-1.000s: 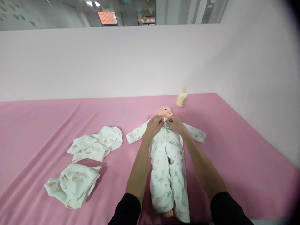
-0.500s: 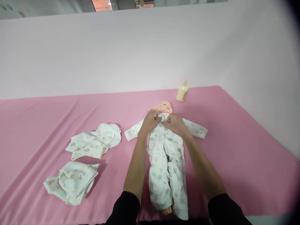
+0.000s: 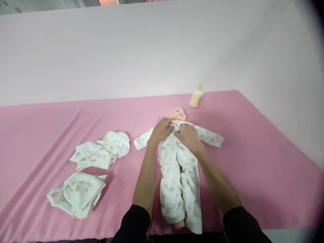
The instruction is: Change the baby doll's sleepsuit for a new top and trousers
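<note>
A baby doll [image 3: 176, 114] lies on its back, head toward the wall, its sleeved arms spread wide. It wears a white printed baby jacket [image 3: 168, 152] and matching trousers [image 3: 172, 197]; bare toes show below one trouser leg. At the neckline, my left hand [image 3: 162, 130] pinches the jacket's edge between thumb and fingers. Close beside it, my right hand [image 3: 188, 135] is curled with its fingers closed on the jacket's upper front. The fingertips partly hide the fastening there, so its kind cannot be made out.
A pale yellow pump bottle [image 3: 196, 97] stands behind the doll near the white wall [image 3: 126, 54]. Left of the doll lie two crumpled printed baby garments, one farther back [image 3: 101, 152] and one nearer [image 3: 78, 194]. Pink cloth [image 3: 253, 162] covers the table.
My right hand has turned slightly and its fingers have closed more at the neckline. My left hand keeps its pinch. The whole view has shifted a little.
</note>
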### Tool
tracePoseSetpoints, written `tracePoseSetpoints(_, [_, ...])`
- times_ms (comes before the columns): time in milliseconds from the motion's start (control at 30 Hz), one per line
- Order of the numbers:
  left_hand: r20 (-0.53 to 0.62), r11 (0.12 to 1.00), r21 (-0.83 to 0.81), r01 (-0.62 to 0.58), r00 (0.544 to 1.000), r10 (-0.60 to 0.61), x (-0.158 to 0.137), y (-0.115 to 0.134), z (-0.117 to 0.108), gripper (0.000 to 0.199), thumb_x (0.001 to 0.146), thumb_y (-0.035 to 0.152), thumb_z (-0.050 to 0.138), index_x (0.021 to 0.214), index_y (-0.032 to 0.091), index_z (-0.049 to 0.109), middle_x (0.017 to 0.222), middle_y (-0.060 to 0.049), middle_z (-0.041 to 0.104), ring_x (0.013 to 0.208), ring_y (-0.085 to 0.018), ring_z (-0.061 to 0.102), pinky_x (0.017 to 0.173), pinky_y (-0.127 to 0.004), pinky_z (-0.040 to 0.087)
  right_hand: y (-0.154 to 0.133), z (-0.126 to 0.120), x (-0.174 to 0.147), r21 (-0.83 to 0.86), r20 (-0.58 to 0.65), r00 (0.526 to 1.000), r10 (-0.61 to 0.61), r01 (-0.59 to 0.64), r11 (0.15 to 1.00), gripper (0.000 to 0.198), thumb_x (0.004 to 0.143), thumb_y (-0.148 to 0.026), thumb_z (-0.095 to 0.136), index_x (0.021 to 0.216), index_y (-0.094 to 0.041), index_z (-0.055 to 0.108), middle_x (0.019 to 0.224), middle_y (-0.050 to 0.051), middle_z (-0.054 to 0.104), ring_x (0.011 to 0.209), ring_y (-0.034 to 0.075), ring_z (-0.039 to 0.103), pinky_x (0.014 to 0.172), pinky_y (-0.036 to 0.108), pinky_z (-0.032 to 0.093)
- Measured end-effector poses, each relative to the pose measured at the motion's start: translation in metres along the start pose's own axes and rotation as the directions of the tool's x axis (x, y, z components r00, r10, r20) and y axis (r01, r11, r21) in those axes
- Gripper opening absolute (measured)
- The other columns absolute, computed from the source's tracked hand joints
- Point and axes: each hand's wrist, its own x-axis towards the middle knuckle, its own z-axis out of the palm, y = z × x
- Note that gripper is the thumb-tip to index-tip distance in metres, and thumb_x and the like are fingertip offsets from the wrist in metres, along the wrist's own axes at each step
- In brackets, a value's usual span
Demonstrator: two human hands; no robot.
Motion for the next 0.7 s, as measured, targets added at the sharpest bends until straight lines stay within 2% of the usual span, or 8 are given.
tracePoseSetpoints(100, [0.057, 0.999, 0.004, 0.040, 0.998, -0.040, -0.005, 0.006, -0.004, 0.019, 0.085, 0.026, 0.056, 0.103, 0.023, 0.063, 0.113, -0.002, 0.064, 0.091, -0.016, 0.059, 0.076, -0.029, 0.044, 0.007, -0.005, 0.001, 0.105, -0.028, 1.000, 0.011, -0.008, 0.994, 0.013, 0.086, -0.023, 0.052, 0.075, -0.018, 0.055, 0.082, 0.012, 0.065, 0.077, 0.023, 0.060, 0.062, 0.030, 0.034])
tracePoseSetpoints(167, [0.113, 0.999, 0.003, 0.035, 0.993, -0.035, -0.008, 0.011, -0.007, 0.027, 0.084, 0.027, 0.058, 0.109, 0.024, 0.065, 0.119, -0.002, 0.063, 0.093, -0.016, 0.059, 0.077, -0.028, 0.045, 0.017, -0.008, 0.004, 0.286, 0.012, 1.000, 0.004, -0.007, 0.958, 0.022, 0.084, -0.024, 0.053, 0.064, -0.020, 0.045, 0.066, 0.005, 0.057, 0.063, 0.016, 0.052, 0.056, 0.029, 0.029])
tracePoseSetpoints(233, [0.148, 1.000, -0.010, 0.001, 0.989, 0.001, -0.012, 0.016, -0.011, 0.030, 0.086, 0.029, 0.056, 0.114, 0.025, 0.066, 0.123, -0.002, 0.062, 0.095, -0.016, 0.060, 0.080, -0.028, 0.046, 0.028, -0.009, 0.009, 0.512, 0.099, 0.995, 0.005, -0.055, 0.858, 0.027, 0.082, -0.025, 0.054, 0.059, -0.020, 0.041, 0.057, 0.001, 0.050, 0.053, 0.012, 0.045, 0.051, 0.027, 0.028])
tracePoseSetpoints(300, [0.164, 0.998, -0.031, -0.047, 0.985, 0.051, -0.014, 0.022, -0.016, 0.030, 0.090, 0.034, 0.053, 0.115, 0.026, 0.068, 0.123, -0.001, 0.063, 0.095, -0.015, 0.060, 0.081, -0.027, 0.046, 0.037, -0.007, 0.015, 0.688, 0.180, 0.984, 0.008, -0.132, 0.713, 0.022, 0.081, -0.026, 0.056, 0.062, -0.020, 0.046, 0.056, -0.001, 0.052, 0.050, 0.011, 0.045, 0.048, 0.026, 0.032])
tracePoseSetpoints(367, [0.193, 0.996, -0.039, -0.085, 0.977, 0.091, -0.016, 0.026, -0.020, 0.030, 0.094, 0.042, 0.051, 0.111, 0.026, 0.071, 0.116, -0.001, 0.066, 0.092, -0.015, 0.061, 0.080, -0.028, 0.047, 0.043, -0.004, 0.021, 0.788, 0.230, 0.973, 0.005, -0.189, 0.586, 0.013, 0.080, -0.023, 0.058, 0.068, -0.019, 0.054, 0.060, 0.000, 0.058, 0.053, 0.012, 0.052, 0.050, 0.024, 0.039])
tracePoseSetpoints(433, [0.222, 0.995, -0.019, -0.095, 0.970, 0.097, -0.017, 0.029, -0.023, 0.032, 0.095, 0.046, 0.050, 0.104, 0.024, 0.072, 0.108, -0.002, 0.068, 0.089, -0.017, 0.061, 0.078, -0.028, 0.048, 0.046, 0.000, 0.024, 0.835, 0.261, 0.965, -0.019, -0.216, 0.506, 0.006, 0.079, -0.020, 0.059, 0.073, -0.018, 0.059, 0.064, 0.002, 0.063, 0.058, 0.012, 0.058, 0.054, 0.024, 0.046])
tracePoseSetpoints(533, [0.202, 0.997, 0.036, -0.069, 0.978, 0.061, -0.018, 0.031, -0.024, 0.028, 0.093, 0.042, 0.053, 0.098, 0.022, 0.072, 0.101, -0.004, 0.069, 0.088, -0.018, 0.062, 0.078, -0.029, 0.049, 0.047, 0.002, 0.026, 0.858, 0.279, 0.959, -0.060, -0.221, 0.463, 0.005, 0.080, -0.018, 0.060, 0.075, -0.016, 0.062, 0.067, 0.003, 0.065, 0.060, 0.012, 0.061, 0.059, 0.024, 0.051])
tracePoseSetpoints(700, [0.184, 0.994, 0.076, -0.074, 0.981, 0.059, -0.016, 0.031, -0.021, 0.021, 0.089, 0.032, 0.053, 0.088, 0.021, 0.071, 0.090, -0.005, 0.067, 0.085, -0.020, 0.061, 0.078, -0.031, 0.049, 0.052, 0.001, 0.026, 0.858, 0.278, 0.950, -0.142, -0.179, 0.481, 0.004, 0.080, -0.018, 0.061, 0.078, -0.016, 0.064, 0.070, 0.003, 0.068, 0.065, 0.013, 0.063, 0.064, 0.024, 0.054])
